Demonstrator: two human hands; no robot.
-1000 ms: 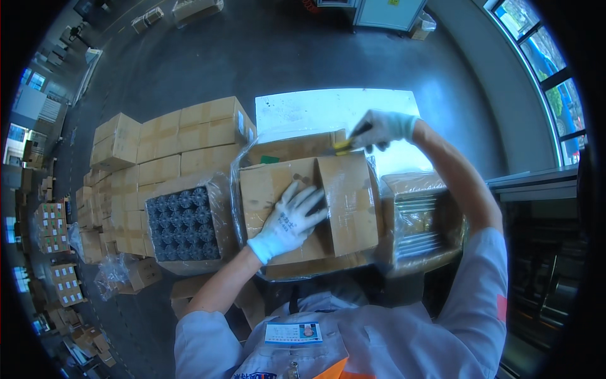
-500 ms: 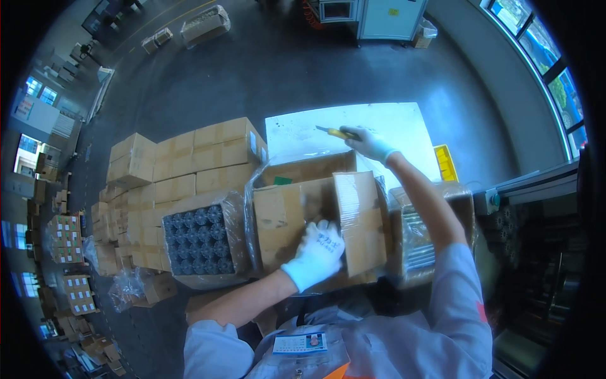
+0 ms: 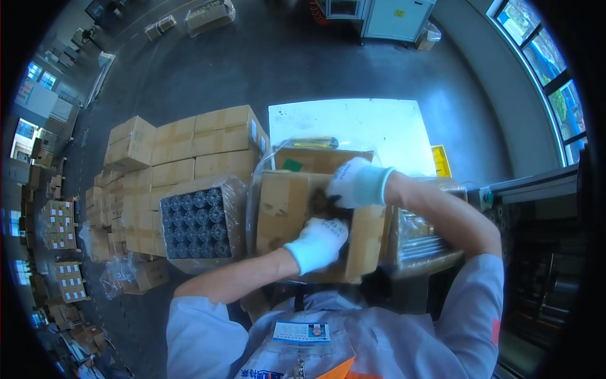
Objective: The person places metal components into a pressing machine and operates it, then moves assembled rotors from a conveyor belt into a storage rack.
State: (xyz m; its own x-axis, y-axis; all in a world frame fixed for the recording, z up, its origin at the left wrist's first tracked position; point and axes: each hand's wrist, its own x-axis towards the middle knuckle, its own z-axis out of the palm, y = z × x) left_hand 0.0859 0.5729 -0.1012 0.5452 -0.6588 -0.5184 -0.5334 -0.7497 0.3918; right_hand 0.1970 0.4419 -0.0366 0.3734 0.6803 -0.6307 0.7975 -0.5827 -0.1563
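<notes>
A brown cardboard box (image 3: 282,205) stands in front of me, with a dark gap between its top flaps. My left hand (image 3: 323,243), in a white glove, is closed at the near part of that gap, its fingers curled over the edge of a flap. Above it, my right hand (image 3: 355,182), also gloved, reaches down over the gap with bent fingers. Their tips are partly hidden, and what they grip I cannot make out. The yellow-handled utility knife (image 3: 309,143) lies beyond the box, away from both hands.
At left, a plastic-lined carton (image 3: 197,221) holds dark ribbed round pieces, beside stacked closed cartons (image 3: 173,145). A white tabletop (image 3: 366,120) spreads behind the box. To the right are a plastic-wrapped carton (image 3: 423,237) and a yellow bin (image 3: 441,162).
My right hand has put the knife down beyond the box and come back to the flaps. My left hand stays near the gap. The raised right flap has shifted.
</notes>
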